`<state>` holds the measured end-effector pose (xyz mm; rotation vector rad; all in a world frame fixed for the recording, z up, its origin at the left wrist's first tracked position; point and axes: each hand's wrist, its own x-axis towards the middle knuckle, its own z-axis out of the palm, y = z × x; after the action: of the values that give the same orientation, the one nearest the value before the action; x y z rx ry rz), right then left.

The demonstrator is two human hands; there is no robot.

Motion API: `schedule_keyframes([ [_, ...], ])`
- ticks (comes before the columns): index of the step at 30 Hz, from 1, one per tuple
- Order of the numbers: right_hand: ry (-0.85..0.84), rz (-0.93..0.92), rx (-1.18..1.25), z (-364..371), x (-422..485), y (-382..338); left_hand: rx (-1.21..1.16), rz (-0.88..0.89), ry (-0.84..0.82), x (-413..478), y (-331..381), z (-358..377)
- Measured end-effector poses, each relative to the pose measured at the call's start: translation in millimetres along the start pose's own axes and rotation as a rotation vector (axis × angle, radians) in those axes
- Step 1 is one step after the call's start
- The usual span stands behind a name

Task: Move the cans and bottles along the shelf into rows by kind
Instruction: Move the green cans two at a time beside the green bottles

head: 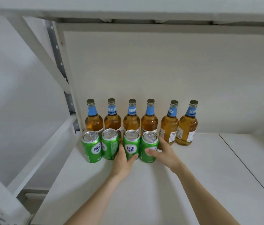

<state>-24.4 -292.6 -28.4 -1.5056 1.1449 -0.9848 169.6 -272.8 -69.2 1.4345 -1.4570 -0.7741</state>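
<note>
Cans [92,146] x4, btls [188,125] x6, 1 shelf [192,168]

White back panel [160,78] behind, grey perforated upright [55,43] at left, pale beam [144,27] overhead; soft even light.

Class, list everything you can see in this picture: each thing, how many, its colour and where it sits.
amber glass bottles with blue neck labels: six, amber, back row
green aluminium cans: four, green, front row before the left four bottles
white shelf board: one, white, under everything
grey metal upright: one, grey, left rear
left hand: one, grip round third can from left
right hand: one, grip round fourth can
</note>
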Motion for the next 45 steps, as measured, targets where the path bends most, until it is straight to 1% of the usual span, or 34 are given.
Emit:
schedule_keyframes([
  [4,-0.041,-0.003,0.123,-2.8,3.5,2.6,-0.05,-0.05,0.003,5.4,-3.5,-0.4],
  [10,-0.073,0.041,0.214,-5.8,2.4,1.1,-0.077,-0.05,0.001,3.5,-0.2,-3.7],
  [14,-0.023,0.092,0.252,-7.1,-4.7,-3.1,-0.103,-0.073,-0.018,-2.7,3.1,-7.1],
  [20,0.076,0.227,0.289,-7.1,-23.2,-11.7,-0.181,-0.162,-0.153,-22.0,13.0,-19.2],
  [23,0.119,0.289,0.301,-4.0,-37.3,-19.2,-0.178,-0.198,-0.173,-35.6,19.3,-26.9],
  [26,0.154,0.344,0.279,0.0,-54.6,-24.1,-0.224,-0.242,-0.183,-51.3,22.8,-34.5],
  [31,0.188,0.379,0.288,8.3,-83.6,-30.7,-0.327,-0.29,-0.208,-79.5,25.7,-48.2],
  [37,0.21,0.387,0.293,20.8,-118.7,-39.4,-0.391,-0.308,-0.192,-107.5,29.7,-66.9],
  [45,0.251,0.367,0.293,30.5,-158.0,-52.4,-0.34,-0.291,-0.195,-134.7,42.2,-86.3],
])
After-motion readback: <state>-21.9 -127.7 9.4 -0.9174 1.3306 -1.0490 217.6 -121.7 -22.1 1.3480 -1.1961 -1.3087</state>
